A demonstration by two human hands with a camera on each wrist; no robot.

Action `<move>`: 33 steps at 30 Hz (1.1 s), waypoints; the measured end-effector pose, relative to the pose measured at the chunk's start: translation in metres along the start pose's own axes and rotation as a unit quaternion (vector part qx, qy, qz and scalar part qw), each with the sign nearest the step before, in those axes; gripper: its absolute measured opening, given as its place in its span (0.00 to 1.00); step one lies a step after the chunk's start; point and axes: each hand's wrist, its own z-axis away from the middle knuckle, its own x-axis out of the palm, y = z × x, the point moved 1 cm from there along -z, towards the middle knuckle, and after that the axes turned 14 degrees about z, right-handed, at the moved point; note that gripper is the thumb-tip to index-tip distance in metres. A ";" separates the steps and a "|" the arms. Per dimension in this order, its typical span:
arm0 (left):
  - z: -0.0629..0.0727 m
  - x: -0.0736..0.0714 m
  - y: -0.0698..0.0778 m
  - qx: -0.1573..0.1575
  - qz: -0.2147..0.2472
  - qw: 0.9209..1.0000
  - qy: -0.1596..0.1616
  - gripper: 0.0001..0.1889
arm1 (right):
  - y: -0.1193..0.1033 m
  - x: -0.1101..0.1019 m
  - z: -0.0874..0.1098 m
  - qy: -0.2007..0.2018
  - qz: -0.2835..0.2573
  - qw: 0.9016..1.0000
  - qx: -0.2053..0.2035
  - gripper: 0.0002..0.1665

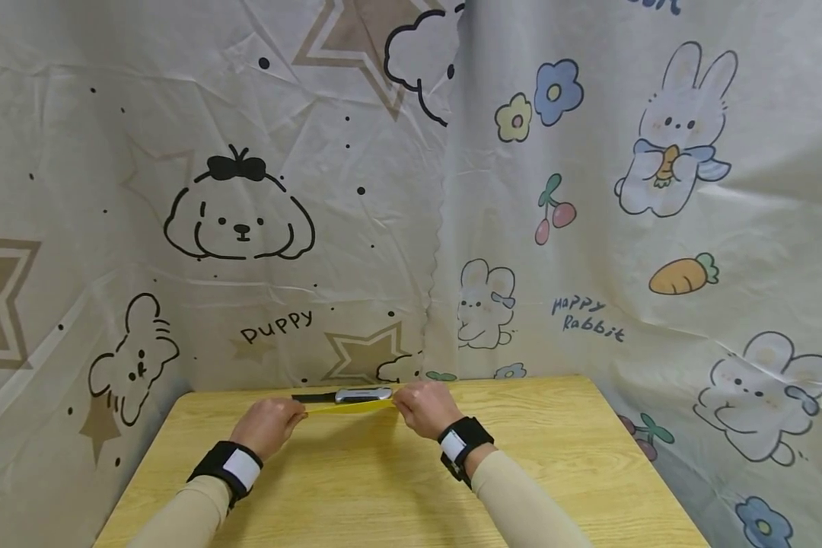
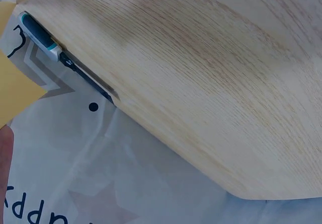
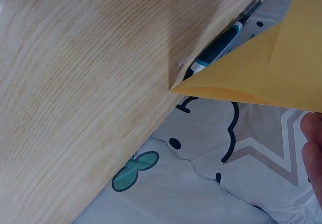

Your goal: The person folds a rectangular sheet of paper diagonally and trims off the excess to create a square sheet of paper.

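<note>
Both hands hold a sheet of yellow paper (image 1: pixel 352 408) between them, near the far edge of the table. My left hand (image 1: pixel 267 426) pinches its left end, and my right hand (image 1: pixel 430 409) pinches the right end. In the right wrist view the paper (image 3: pixel 297 68) has a pointed corner close over the table edge and a faint crease. Just beyond the paper lies a slim tool (image 1: pixel 363 395) with a silver-and-dark handle and a thin black end. The left wrist view shows its handle (image 2: pixel 39 35) with teal trim. Most of each hand is outside its own wrist view.
The light wooden table (image 1: pixel 356 487) has rounded corners. A printed cloth (image 1: pixel 246 289) with puppies and stars hangs behind and to the left. Another cloth (image 1: pixel 589 251) with rabbits hangs at the right, meeting the first behind the table.
</note>
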 end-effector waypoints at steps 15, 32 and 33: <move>0.004 -0.003 -0.004 -0.006 0.007 1.000 0.017 0.04 | 0.002 0.002 0.005 -0.029 0.009 0.999 0.009 0.04; 0.005 -0.002 -0.002 -0.003 -0.036 0.999 0.000 0.11 | 0.001 0.000 0.004 -0.032 0.010 0.999 0.001 0.04; 0.002 -0.001 0.002 0.006 -0.043 0.999 0.001 0.14 | 0.000 0.000 0.003 -0.031 0.009 0.999 -0.002 0.04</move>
